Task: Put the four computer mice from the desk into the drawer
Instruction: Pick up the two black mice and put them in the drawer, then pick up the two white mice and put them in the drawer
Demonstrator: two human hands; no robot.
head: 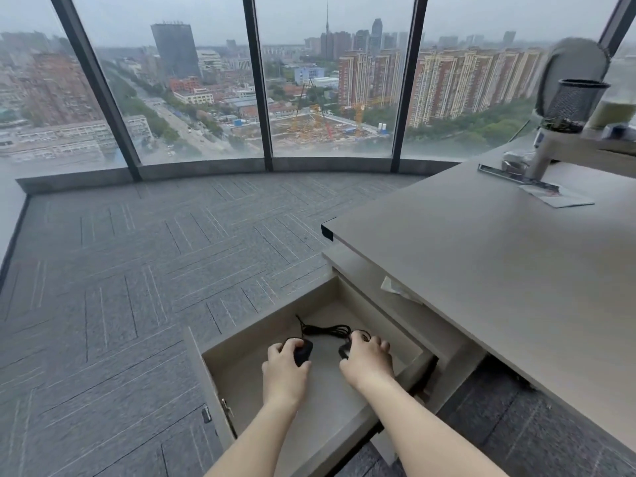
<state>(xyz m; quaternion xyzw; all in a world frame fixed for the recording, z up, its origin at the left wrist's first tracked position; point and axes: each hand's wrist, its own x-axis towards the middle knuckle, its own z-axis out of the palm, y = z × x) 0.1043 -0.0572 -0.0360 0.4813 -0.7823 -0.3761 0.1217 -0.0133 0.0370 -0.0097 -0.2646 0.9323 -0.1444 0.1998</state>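
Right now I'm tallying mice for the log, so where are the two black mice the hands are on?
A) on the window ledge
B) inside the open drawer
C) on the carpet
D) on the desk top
B: the left hand and right hand each rest on a black mouse inside the open drawer, below the desk.

We could read no text, label, brand or number anywhere in the view. The two black mice in the drawer showed no logo that we could make out, the paper lying on the desk was too blurred to read, and the distant buildings beyond the window carried no sign that we could tell
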